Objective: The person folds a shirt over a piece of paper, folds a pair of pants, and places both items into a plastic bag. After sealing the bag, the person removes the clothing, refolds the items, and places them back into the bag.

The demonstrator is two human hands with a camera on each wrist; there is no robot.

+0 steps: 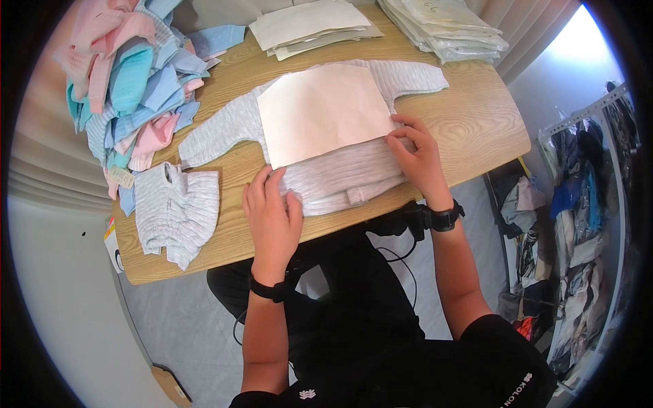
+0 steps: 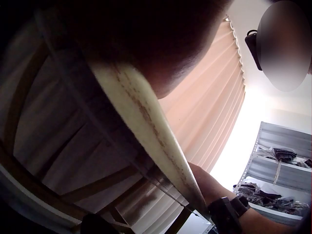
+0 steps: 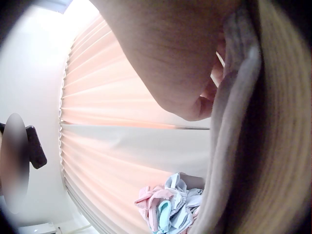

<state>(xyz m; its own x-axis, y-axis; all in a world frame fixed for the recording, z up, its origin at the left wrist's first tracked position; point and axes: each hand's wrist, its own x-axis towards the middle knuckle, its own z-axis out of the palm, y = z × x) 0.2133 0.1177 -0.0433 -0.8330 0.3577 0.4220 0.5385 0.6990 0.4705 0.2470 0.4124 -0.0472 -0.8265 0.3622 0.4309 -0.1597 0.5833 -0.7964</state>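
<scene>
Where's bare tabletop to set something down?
Biggest patch: table right of the spread garment and right hand, in front of the bagged stack. Smaller: between small garment and left hand; between clothes pile, paper stack and spread garment. Crowded: left end and middle.

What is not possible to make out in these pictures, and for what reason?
- Middle of the grey striped garment: head view, covered by the white sheet.
- Print on the paper tag: head view, too small.
- Number of clothes in the colourful pile: head view, they overlap.
- Far end of the plastic-bag stack: head view, cut by the top edge.
- Left hand's fingertips: left wrist view, lost in darkness.
</scene>
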